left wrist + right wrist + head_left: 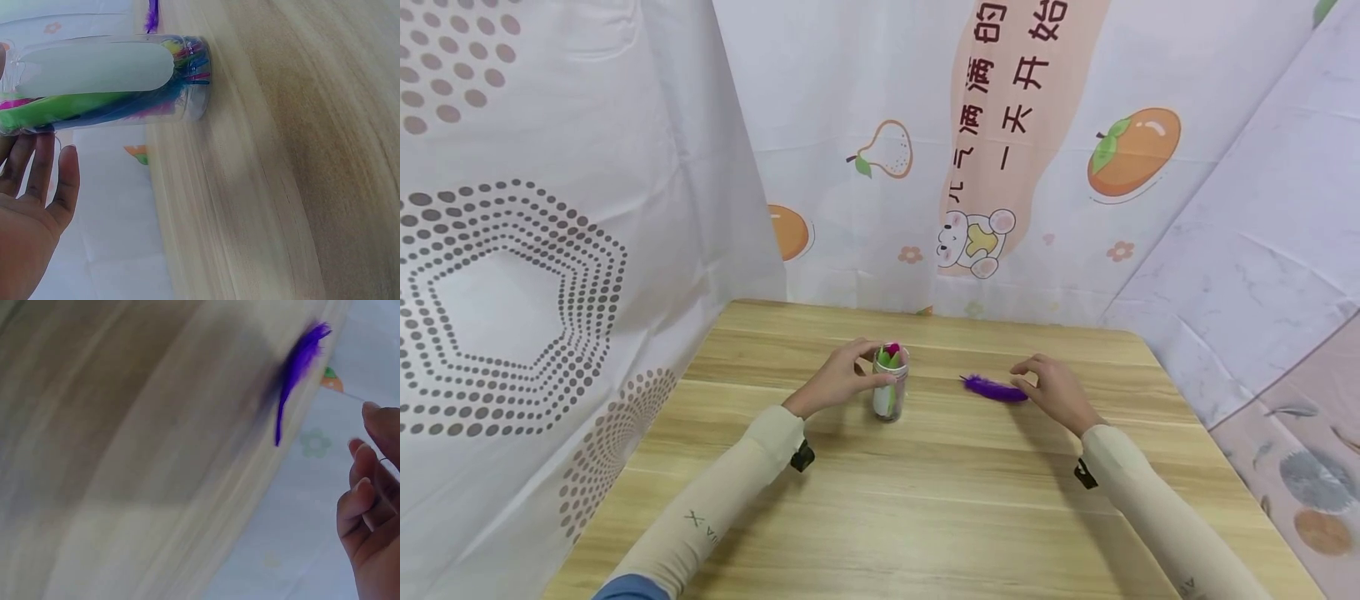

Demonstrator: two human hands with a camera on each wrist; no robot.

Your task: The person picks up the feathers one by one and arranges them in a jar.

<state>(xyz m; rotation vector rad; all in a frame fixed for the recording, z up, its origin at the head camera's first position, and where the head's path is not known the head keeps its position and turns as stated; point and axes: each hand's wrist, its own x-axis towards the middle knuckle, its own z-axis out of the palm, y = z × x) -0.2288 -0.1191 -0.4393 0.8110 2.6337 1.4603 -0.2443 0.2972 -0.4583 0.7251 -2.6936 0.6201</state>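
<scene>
A clear jar [891,400] with a white label stands upright on the table, packed with green, blue, pink and yellow feathers [75,107]. My left hand [841,379] grips it near its top, thumb on the near side; in the left wrist view some fingers [42,159] show beside its wall. To the right of the jar, a purple feather [994,389] lies flat on the wood. Over its right end is my right hand [1056,392]. In the right wrist view its fingers [357,503] are loosely bent, apart from the feather, with nothing seen between them.
The wood-grain table [887,517] ends at a printed white curtain [850,250] behind. Another patterned curtain [647,250] hangs along the left side, and a marbled cloth [1285,250] along the right. A dark wrist camera [802,457] sits under the left wrist.
</scene>
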